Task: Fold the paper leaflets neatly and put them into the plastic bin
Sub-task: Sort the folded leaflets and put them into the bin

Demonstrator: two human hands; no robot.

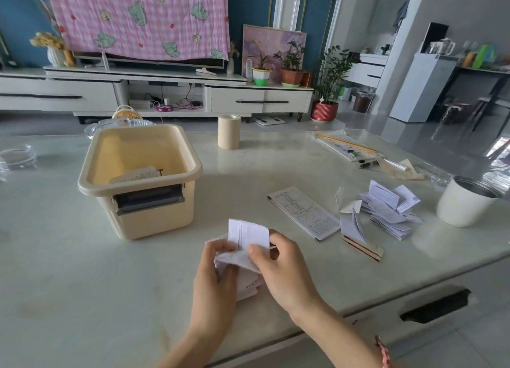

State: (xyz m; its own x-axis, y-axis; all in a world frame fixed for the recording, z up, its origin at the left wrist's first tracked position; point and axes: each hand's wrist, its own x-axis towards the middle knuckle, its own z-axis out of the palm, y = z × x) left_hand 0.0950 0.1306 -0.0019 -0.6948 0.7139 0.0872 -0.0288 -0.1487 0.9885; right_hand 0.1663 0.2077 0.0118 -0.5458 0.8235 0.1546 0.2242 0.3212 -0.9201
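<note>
At the near edge of the table [82, 285], both hands hold one leaflet [249, 233] just above the surface. The left hand [214, 273] has its fingers curled round the rumpled lower part. The right hand [281, 260] pinches the sheet between thumb and fingers near its middle, and the upper part stands up as a loose flap.

The paper looks thin, light and limp, with creases already in it. It will probably bend along those old lines and sag wherever it is not supported. It is likely to tear or wrinkle if pulled hard, so a light pinch at the corners or edges seems best. The two halves should be lined up first, then a fingertip run along the fold to flatten it.

The plastic bin [154, 224] stands open on the table, to the left of the hands and farther back, and a folded paper [138, 175] lies inside it. To the right of the hands a long leaflet [303, 213] lies flat. Beyond that, a loose pile of leaflets [386, 207] sits near a white tin [466, 204], so most of the job seems yet to be done
</note>
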